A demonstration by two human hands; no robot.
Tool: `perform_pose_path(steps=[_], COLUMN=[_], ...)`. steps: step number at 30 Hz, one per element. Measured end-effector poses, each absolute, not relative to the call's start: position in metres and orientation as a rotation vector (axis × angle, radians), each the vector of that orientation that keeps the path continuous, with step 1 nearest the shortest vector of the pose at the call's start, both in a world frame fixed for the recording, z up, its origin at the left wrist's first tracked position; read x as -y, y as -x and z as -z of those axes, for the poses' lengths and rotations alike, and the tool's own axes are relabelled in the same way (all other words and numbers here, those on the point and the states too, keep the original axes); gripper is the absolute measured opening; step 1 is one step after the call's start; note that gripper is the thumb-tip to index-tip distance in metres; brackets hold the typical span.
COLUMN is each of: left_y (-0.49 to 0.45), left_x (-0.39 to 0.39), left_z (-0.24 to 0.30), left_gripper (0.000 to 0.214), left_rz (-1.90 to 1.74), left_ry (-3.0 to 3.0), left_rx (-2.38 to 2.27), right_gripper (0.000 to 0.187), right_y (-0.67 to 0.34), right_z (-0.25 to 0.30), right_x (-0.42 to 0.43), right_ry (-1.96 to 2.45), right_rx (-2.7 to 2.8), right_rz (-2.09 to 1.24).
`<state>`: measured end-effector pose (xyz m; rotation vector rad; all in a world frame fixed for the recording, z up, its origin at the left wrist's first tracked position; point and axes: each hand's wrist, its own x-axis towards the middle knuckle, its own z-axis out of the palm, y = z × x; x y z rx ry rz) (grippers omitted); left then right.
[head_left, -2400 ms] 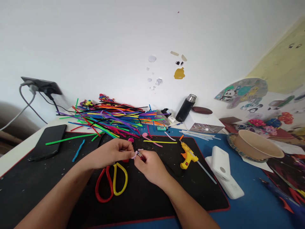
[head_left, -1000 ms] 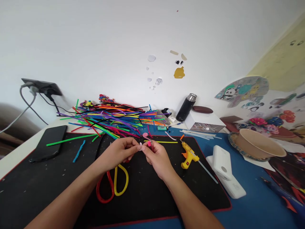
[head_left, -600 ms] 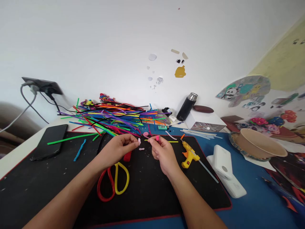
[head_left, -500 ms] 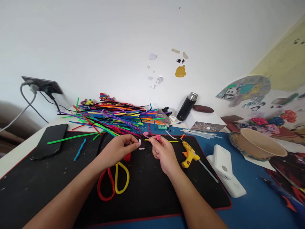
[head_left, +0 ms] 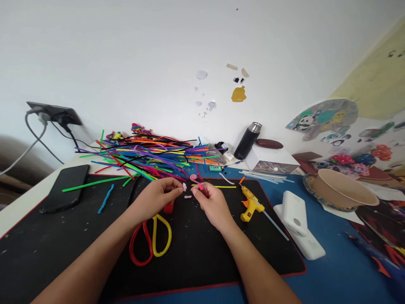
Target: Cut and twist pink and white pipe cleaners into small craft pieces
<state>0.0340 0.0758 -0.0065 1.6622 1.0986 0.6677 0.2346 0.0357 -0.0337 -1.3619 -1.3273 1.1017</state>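
Note:
My left hand [head_left: 163, 192] pinches a small, pale pink fuzzy piece [head_left: 184, 186] between thumb and fingertips. To its right, my right hand [head_left: 213, 202] is closed around a small pink lighter [head_left: 201, 186] with a metal-looking top, mostly hidden by the fingers. The two hands are a short gap apart above the black mat [head_left: 196, 253]. Just beyond the fingertips lies a pink coil [head_left: 193, 177] of pipe cleaner. A second pale pink bit [head_left: 187, 196] lies on the mat between the hands. Scissors with red and yellow handles [head_left: 163, 236] lie below my left hand, blades hidden.
A heap of coloured pipe cleaners [head_left: 152, 154] lies along the wall. To the right are a yellow glue gun [head_left: 251, 204], white power banks [head_left: 295, 213] and a bowl [head_left: 344, 190]. A black flask [head_left: 247, 141], green lighter [head_left: 215, 168] and phone [head_left: 66, 188] stand or lie around.
My right hand has shifted slightly left, and the lighter has turned in its fingers toward my left hand. My left hand has hardly moved and still pinches the pale pink piece.

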Motion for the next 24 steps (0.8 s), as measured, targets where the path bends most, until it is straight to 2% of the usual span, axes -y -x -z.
perform_pose_path(steps=[4,8,17,24], left_y=[-0.033,-0.034,-0.035,-0.034], left_x=[-0.078,-0.077,-0.077,-0.078], left_z=[0.008,0.007,0.012,0.014], left_gripper=[0.037,0.035,0.031,0.031], left_rz=[-0.701,-0.719,-0.705,-0.723], left_ry=[-1.678,-1.67,-1.69,-1.697], left_rx=[-1.108,-1.11,-1.103,-1.087], right_gripper=[0.015,0.015,0.018,0.017], right_y=[-0.236,-0.235,-0.227,-0.223], right_z=[0.036,0.036,0.04,0.044], right_x=[-0.036,-0.036,-0.037,-0.042], right_ry=[1.606,1.743,1.884,1.907], right_rx=[1.633,1.846,2.148,2.159], right_rz=[-0.661,-0.438,-0.28,-0.262])
